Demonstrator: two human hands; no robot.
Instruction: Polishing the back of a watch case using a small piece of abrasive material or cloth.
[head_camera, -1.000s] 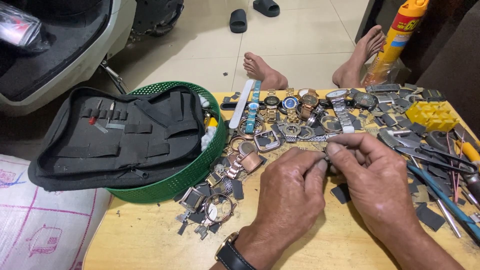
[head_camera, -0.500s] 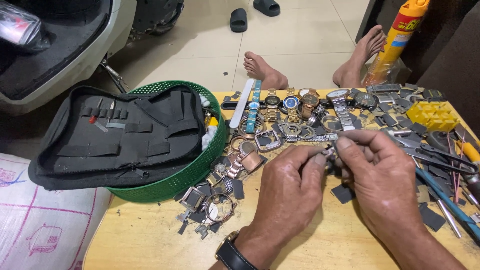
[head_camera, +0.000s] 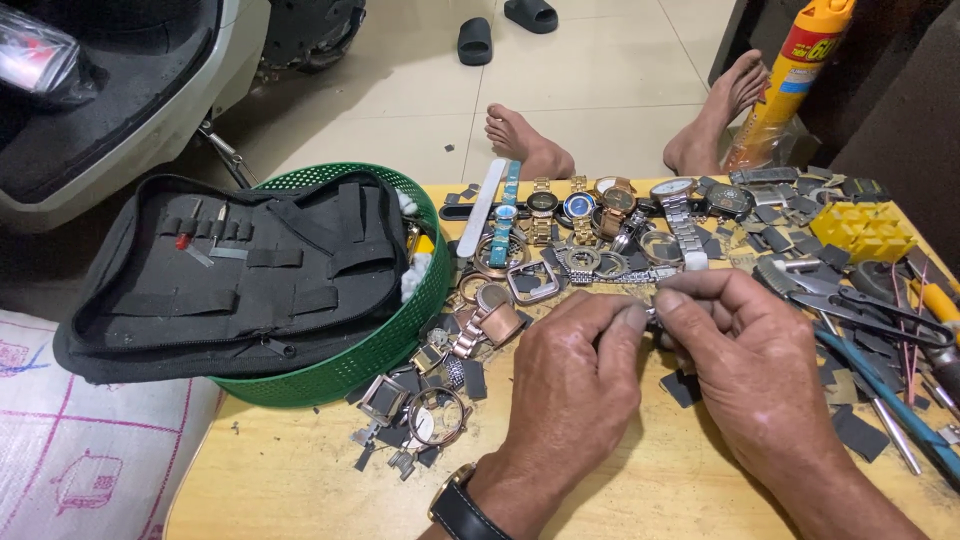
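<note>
My left hand (head_camera: 570, 385) and my right hand (head_camera: 745, 360) meet over the wooden table (head_camera: 300, 480), fingertips pinched together on a small dark metal watch part (head_camera: 652, 322) that is mostly hidden between them. A black watch sits on my left wrist (head_camera: 462, 510). Just beyond my fingers lies a silver metal watch band (head_camera: 620, 277). Several wristwatches (head_camera: 580, 205) lie in a row at the table's far edge, with loose watch cases and bezels (head_camera: 500, 300) to the left of my hands.
A green plastic basket (head_camera: 385, 345) holds an open black tool pouch (head_camera: 240, 265). Pliers, blue-handled tools (head_camera: 880, 375) and a yellow block (head_camera: 865, 230) lie on the right. A spray can (head_camera: 790, 80), someone's bare feet (head_camera: 525, 140), sandals and a scooter are beyond the table.
Both hands stay pinched on the small part; the fingers have shifted slightly and the right hand has turned a little. Nothing else moved.
</note>
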